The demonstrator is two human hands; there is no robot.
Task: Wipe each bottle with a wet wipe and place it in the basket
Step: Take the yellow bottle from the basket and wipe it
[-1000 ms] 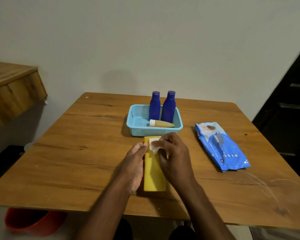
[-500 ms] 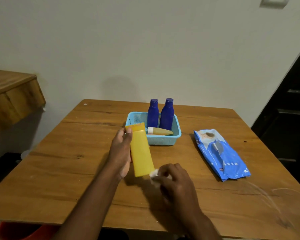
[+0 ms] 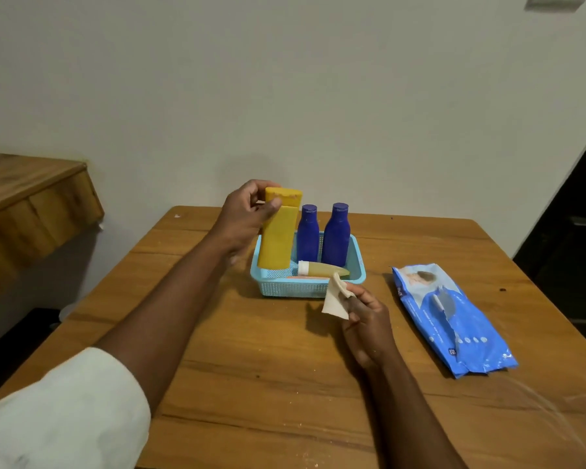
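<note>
Since half-second earlier, left hand (image 3: 247, 220) carried yellow bottle (image 3: 278, 231) from tabletop (image 3: 251, 350) to basket (image 3: 357, 265) at 12 o'clock, gripping cap end; base perhaps touching floor. Rigid, light, smooth. Right hand (image 3: 367, 319) pinched wipe (image 3: 335, 297).

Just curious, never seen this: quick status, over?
Left hand grips yellow bottle over basket. Right hand pinches wipe. Nothing blocking.

2 blue bottles (image 3: 322, 236) crowd basket (image 3: 307, 288) rear (front-left free)
</note>
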